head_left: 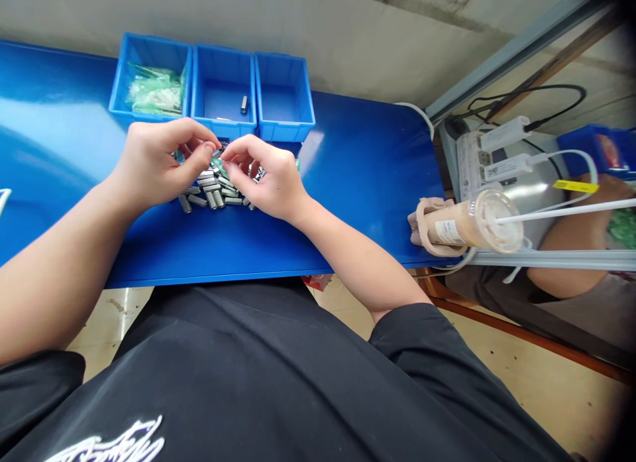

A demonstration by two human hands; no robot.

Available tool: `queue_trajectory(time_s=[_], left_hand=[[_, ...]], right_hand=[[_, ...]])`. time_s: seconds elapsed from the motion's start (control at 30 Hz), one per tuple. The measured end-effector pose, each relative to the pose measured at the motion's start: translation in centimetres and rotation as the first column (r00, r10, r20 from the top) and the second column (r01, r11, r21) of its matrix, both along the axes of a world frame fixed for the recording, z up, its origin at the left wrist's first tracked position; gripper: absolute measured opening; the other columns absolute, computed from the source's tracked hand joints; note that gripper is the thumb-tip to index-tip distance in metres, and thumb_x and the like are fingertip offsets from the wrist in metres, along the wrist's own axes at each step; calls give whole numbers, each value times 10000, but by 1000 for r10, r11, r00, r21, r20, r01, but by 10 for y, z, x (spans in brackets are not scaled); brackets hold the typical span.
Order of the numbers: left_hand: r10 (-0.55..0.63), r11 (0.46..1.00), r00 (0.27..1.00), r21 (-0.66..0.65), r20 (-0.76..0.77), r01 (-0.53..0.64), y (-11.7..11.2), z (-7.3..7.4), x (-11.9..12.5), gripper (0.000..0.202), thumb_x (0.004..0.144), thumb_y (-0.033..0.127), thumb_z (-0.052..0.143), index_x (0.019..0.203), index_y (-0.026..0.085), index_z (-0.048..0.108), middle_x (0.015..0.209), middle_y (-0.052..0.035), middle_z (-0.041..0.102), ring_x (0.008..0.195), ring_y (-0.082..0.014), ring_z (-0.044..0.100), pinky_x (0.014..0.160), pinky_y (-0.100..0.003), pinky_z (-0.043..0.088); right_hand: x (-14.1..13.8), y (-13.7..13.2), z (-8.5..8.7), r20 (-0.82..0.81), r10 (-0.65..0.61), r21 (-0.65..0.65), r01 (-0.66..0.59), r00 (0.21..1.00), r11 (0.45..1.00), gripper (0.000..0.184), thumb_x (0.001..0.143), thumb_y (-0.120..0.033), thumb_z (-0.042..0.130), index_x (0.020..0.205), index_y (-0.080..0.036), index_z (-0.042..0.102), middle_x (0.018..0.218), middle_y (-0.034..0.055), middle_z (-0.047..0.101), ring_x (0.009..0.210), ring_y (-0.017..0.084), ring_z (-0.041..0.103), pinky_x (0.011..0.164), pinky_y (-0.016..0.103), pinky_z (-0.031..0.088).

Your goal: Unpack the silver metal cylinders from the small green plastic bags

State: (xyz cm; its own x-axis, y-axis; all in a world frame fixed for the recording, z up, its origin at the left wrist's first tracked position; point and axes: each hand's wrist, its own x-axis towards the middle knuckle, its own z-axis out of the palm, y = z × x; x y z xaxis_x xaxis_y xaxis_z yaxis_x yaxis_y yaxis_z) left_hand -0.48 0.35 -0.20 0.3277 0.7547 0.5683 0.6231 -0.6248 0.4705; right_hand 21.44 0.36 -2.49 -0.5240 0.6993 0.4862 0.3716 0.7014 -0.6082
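Note:
Above a heap of short shiny metal pieces point(218, 191) on the blue table, both of my hands meet with their fingertips nearly touching. My left hand point(156, 160) is closed in a pinch, with one short metal piece point(216, 154) at its thumb and fingertip. My right hand point(271, 177) is also pinched, its fingertips at a bit of thin green clear plastic point(218, 164) that looks like a small bag. The fingers partly cover both items. More green plastic shows beside the heap, behind my hands.
Along the table's back stand three blue bins: the left bin point(115, 94) with green plastic packets point(156, 91), the middle bin point(199, 84) with a metal piece point(244, 105), and the right bin point(283, 131). A drink cup point(457, 230) sits in a holder at the right edge, near chargers point(507, 150) and another person's arm point(571, 243).

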Motion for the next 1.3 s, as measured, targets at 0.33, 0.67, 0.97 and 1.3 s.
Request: queue_trajectory(time_s=[0.33, 0.67, 0.97, 1.3], left_hand=[[-16, 1000, 1000, 24, 13, 16, 0, 0, 0, 282, 1002, 373, 611, 979, 161, 796, 848, 22, 785, 685, -31, 660, 654, -129, 490], [32, 999, 999, -36, -19, -33, 0, 1, 0, 388, 996, 488, 559, 965, 177, 788, 797, 21, 762, 667, -51, 644, 643, -158, 499], [13, 1000, 1000, -13, -8, -13, -1, 1, 1, 346, 1004, 450, 584, 966, 175, 790, 807, 24, 764, 666, -42, 645, 642, -146, 486], [-9, 1000, 1000, 14, -3, 9, -1, 0, 0, 313, 1021, 416, 610, 965, 165, 789, 795, 28, 754, 655, -35, 630, 640, -142, 471]], right_hand=[[0, -1, 2, 49, 3, 18, -4, 999, 1000, 340, 1154, -309, 307, 1183, -113, 582, 1032, 11, 685, 909, 37, 679, 908, 216, 636], [2, -2, 5, -21, 9, -32, -10, 1000, 999, 323, 1137, -327, 379, 1124, -127, 632, 991, -9, 718, 878, 31, 701, 948, 219, 648], [2, -3, 4, -10, 7, -17, -8, 1000, 1000, 286, 1129, -291, 398, 1133, -126, 632, 967, -16, 703, 844, 29, 674, 906, 210, 641], [2, -3, 7, 8, 6, -23, -6, 1000, 1000, 268, 1127, -278, 403, 1131, -133, 628, 950, -20, 690, 808, 18, 630, 866, 183, 609]])
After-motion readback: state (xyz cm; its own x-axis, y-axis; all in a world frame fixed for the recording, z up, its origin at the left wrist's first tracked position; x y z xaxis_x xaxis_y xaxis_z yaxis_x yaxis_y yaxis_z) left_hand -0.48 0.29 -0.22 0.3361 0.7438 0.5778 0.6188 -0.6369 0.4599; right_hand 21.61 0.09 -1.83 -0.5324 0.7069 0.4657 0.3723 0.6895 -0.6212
